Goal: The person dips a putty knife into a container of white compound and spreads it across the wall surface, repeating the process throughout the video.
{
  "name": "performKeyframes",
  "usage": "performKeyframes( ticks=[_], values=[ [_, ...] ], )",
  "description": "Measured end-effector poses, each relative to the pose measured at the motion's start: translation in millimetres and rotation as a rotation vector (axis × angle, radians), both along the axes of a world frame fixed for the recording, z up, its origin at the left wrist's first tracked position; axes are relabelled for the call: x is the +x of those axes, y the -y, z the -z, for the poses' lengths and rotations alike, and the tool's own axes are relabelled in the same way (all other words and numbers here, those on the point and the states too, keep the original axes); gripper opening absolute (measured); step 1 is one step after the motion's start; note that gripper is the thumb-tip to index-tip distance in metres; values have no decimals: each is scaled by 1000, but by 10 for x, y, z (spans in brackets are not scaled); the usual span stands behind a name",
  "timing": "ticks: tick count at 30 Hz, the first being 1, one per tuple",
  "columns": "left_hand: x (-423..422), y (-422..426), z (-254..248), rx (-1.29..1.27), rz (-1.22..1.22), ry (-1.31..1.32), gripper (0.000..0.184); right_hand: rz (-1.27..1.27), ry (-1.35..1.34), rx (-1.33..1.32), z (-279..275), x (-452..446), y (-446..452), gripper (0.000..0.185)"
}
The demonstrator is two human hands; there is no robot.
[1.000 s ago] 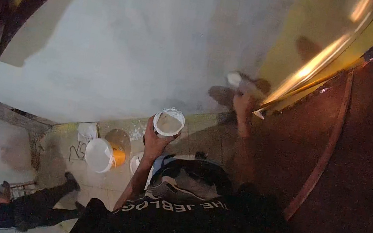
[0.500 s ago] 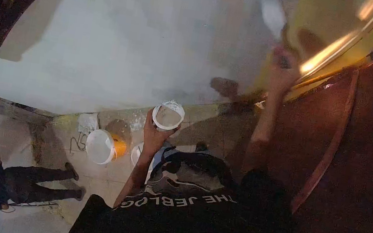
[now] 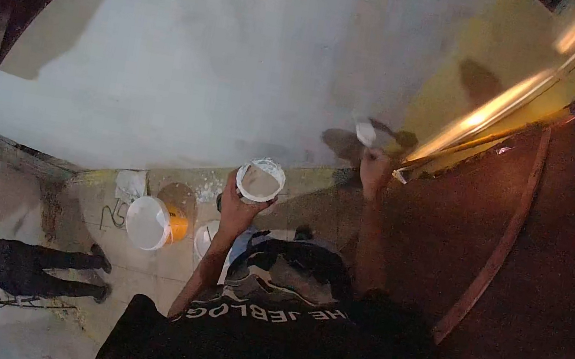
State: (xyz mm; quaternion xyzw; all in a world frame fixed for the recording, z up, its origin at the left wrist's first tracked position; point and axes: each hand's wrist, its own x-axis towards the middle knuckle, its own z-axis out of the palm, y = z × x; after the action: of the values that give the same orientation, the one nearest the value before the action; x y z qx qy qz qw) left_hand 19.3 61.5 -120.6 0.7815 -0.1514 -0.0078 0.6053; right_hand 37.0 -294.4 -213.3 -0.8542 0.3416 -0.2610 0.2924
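Observation:
My left hand (image 3: 240, 211) is wrapped round a small white tub (image 3: 256, 199) from below and the side. Its rim is smeared with white, and a pale greyish paint-like layer shows inside. My right hand (image 3: 375, 169) is closed on a paintbrush (image 3: 365, 132) with a white head, low against the wall. The handle is mostly hidden in the fingers. Before both hands stands a wall (image 3: 231, 58), coated white over most of its area and yellow towards the right.
A large white bucket (image 3: 147, 223) with an orange side stands on the floor left of my left arm, and a second white bucket (image 3: 204, 238) is partly behind that arm. A person (image 3: 25, 266) in dark clothes stands at left. A bright lit strip (image 3: 490, 114) crosses the right side.
My right hand has come down and a little left with the paintbrush, from high on the wall to near its lower edge. My left hand still holds the tub in nearly the same place.

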Motion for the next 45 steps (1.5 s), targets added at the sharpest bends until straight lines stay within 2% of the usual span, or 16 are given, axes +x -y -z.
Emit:
performKeyframes(
  ticks=[4, 6, 8, 12, 17, 20, 26, 27, 28, 31, 33, 35, 38, 40, 42, 45],
  values=[
    [5, 4, 44, -52, 15, -56, 78, -42, 22, -144, -1412, 14, -218, 26],
    [9, 3, 16, -13, 6, -26, 77, -62, 320, -103, -2118, -88, -300, 21],
    [-8, 8, -13, 25, -6, -4, 76, -92, 638, -229, -2616, -168, -321, 17],
    [-26, 30, -77, 10, -13, -64, 76, -143, 874, -240, -3411, -131, -358, 17],
    [-43, 43, -158, 52, -18, -69, 76, -108, 891, -346, -3350, -68, -593, 18],
    [-48, 37, -81, 110, -75, 8, 77, -128, 688, -258, -2620, 150, -666, 17],
    [-42, 43, -93, 23, -47, -112, 79, -150, 495, -142, -698, 29, -586, 18],
    [-30, 26, 14, 20, -48, -76, 79, -128, 258, -83, -453, -32, -555, 19],
    [-25, 16, 67, 19, -49, -42, 79, -104, 19, -22, -300, -81, -519, 20],
    [-56, 34, 23, -31, -67, -71, 79, -107, -194, 121, -92, -145, -429, 23],
    [-66, 63, -48, 30, -96, -52, 79, -164, -141, 105, -19, -118, -269, 25],
    [-85, 71, -52, 93, -115, -44, 79, -175, -67, 61, -113, -16, -229, 27],
    [-102, 31, -29, 241, -136, 1, 80, -102, -88, 7, -1154, 100, -304, 27],
    [-70, 29, 50, 85, -106, -32, 80, -156, 141, 53, -1728, 24, -336, 24],
    [-61, 71, -95, 37, -66, -71, 80, -225, 467, -91, -2263, -103, -418, 19],
    [-32, 43, 19, 29, -53, -95, 80, -228, 654, -237, -2928, -163, -618, 14]
  ],
)
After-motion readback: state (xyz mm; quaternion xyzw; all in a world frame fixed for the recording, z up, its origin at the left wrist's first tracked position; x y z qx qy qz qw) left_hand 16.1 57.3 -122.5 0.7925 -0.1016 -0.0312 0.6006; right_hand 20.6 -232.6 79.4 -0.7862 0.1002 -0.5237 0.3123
